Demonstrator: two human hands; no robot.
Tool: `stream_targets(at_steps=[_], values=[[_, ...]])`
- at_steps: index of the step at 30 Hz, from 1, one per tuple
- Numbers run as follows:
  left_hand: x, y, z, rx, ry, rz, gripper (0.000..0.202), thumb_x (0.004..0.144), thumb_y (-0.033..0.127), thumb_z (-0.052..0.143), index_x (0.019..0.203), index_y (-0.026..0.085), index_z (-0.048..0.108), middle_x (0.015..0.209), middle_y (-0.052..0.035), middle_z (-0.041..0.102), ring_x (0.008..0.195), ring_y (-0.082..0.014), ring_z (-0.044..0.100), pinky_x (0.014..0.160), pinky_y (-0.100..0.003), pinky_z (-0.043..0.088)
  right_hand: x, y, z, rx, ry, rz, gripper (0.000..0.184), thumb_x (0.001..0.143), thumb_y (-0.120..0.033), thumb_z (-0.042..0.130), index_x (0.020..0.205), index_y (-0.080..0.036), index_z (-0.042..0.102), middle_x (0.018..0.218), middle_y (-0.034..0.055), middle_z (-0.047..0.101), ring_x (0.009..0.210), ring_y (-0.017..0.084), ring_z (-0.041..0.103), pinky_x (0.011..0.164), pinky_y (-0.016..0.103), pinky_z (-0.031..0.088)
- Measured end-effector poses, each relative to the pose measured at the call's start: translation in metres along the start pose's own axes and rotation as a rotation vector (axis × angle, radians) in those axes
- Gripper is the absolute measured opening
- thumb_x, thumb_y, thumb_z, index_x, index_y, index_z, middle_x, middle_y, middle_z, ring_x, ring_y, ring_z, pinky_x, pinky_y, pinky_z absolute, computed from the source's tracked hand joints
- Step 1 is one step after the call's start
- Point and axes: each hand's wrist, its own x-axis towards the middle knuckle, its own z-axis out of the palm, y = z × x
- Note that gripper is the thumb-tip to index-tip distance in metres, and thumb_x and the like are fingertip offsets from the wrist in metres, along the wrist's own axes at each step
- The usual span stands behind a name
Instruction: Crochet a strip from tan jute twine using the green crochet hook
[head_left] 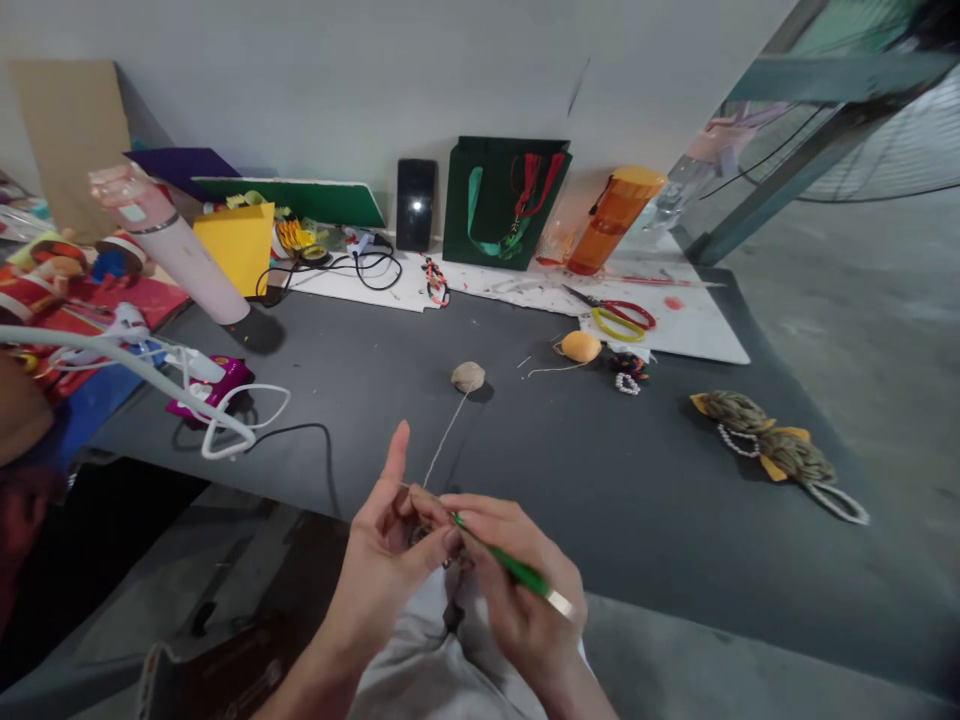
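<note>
At the front edge of the table, my left hand pinches a small piece of crochet work, mostly hidden by the fingers. Its index finger points up, with yarn running across it. My right hand grips a green-handled crochet hook; the hook's tip meets the work between both hands. A beige yarn strand leads from my left hand to a small yarn ball on the grey table.
Orange yarn, scissors and a finished braided piece lie to the right. Along the back stand a phone, a green bag and an orange bottle. A pink tumbler and white cable are leftward.
</note>
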Motion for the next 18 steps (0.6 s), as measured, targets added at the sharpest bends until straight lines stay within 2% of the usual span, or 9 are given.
stream_targets(at_steps=[2,3,4,6,8,10,12,15,18], values=[[-0.001,-0.004,0.0,0.023,0.016,0.022,0.105,0.072,0.023,0.087,0.159,0.033,0.027,0.08,0.0033,0.064,0.074,-0.0107,0.058,0.074,-0.023,0.051,-0.005,0.003,0.001,-0.085,-0.004,-0.099,0.032,0.088,-0.005,0.068,0.111,-0.027,0.074,0.113,0.0093,0.079,0.094,0.024,0.078,0.074,0.034,0.064],[-0.001,-0.005,0.0,0.02,0.009,0.019,0.105,0.073,0.023,0.087,0.159,0.033,0.027,0.084,0.002,0.066,0.077,-0.0114,0.059,0.076,-0.024,0.051,-0.007,0.004,0.003,-0.055,0.035,-0.072,0.032,0.089,-0.006,0.067,0.111,-0.028,0.074,0.115,0.0086,0.079,0.088,0.022,0.079,0.07,0.032,0.064],[-0.001,-0.007,-0.001,0.012,-0.004,0.009,0.105,0.073,0.023,0.086,0.159,0.032,0.027,0.086,0.0011,0.067,0.079,-0.0119,0.06,0.077,-0.025,0.052,-0.009,0.005,0.005,0.023,0.093,-0.007,0.03,0.091,-0.007,0.066,0.109,-0.029,0.074,0.115,0.0069,0.079,0.077,0.019,0.078,0.061,0.028,0.063],[0.0,-0.009,-0.002,-0.003,-0.028,-0.014,0.102,0.073,0.022,0.086,0.158,0.031,0.03,0.086,0.0008,0.067,0.081,-0.012,0.06,0.079,-0.025,0.051,-0.01,0.006,0.01,0.22,0.2,0.175,0.018,0.094,-0.014,0.065,0.1,-0.029,0.074,0.106,0.0036,0.081,0.051,0.011,0.069,0.04,0.02,0.05],[0.002,-0.009,-0.004,-0.007,-0.035,-0.036,0.096,0.073,0.022,0.086,0.155,0.03,0.038,0.083,0.0016,0.066,0.08,-0.011,0.059,0.082,-0.024,0.05,-0.007,0.005,0.013,0.354,0.255,0.333,0.005,0.093,-0.023,0.068,0.091,-0.026,0.072,0.093,0.0025,0.082,0.038,0.008,0.059,0.03,0.016,0.037],[0.003,-0.008,-0.005,0.006,-0.03,-0.051,0.09,0.072,0.023,0.087,0.151,0.029,0.046,0.083,0.0019,0.065,0.08,-0.0106,0.059,0.086,-0.025,0.05,-0.002,0.004,0.014,0.413,0.263,0.435,0.009,0.09,-0.031,0.073,0.086,-0.024,0.069,0.082,0.0026,0.081,0.038,0.009,0.058,0.029,0.016,0.035],[0.002,-0.006,-0.007,0.047,-0.036,-0.062,0.085,0.071,0.025,0.087,0.148,0.028,0.051,0.082,0.0019,0.064,0.081,-0.0111,0.059,0.089,-0.027,0.049,0.003,0.003,0.012,0.455,0.252,0.503,0.016,0.088,-0.037,0.074,0.085,-0.024,0.067,0.076,0.0022,0.079,0.042,0.01,0.061,0.03,0.016,0.037],[-0.001,-0.003,-0.008,0.158,-0.06,-0.049,0.081,0.073,0.026,0.085,0.147,0.028,0.052,0.083,0.0015,0.065,0.084,-0.0126,0.059,0.094,-0.029,0.048,0.009,0.002,0.009,0.523,0.222,0.514,0.016,0.089,-0.039,0.073,0.086,-0.025,0.067,0.073,0.0002,0.076,0.046,0.011,0.062,0.033,0.016,0.04],[-0.003,-0.001,-0.011,0.279,-0.043,-0.008,0.078,0.074,0.026,0.084,0.146,0.027,0.054,0.086,0.0002,0.067,0.088,-0.0146,0.059,0.097,-0.031,0.046,0.012,0.0,0.006,0.554,0.181,0.488,0.013,0.093,-0.037,0.069,0.087,-0.026,0.066,0.072,-0.0028,0.074,0.033,0.005,0.042,0.028,0.014,0.027]])
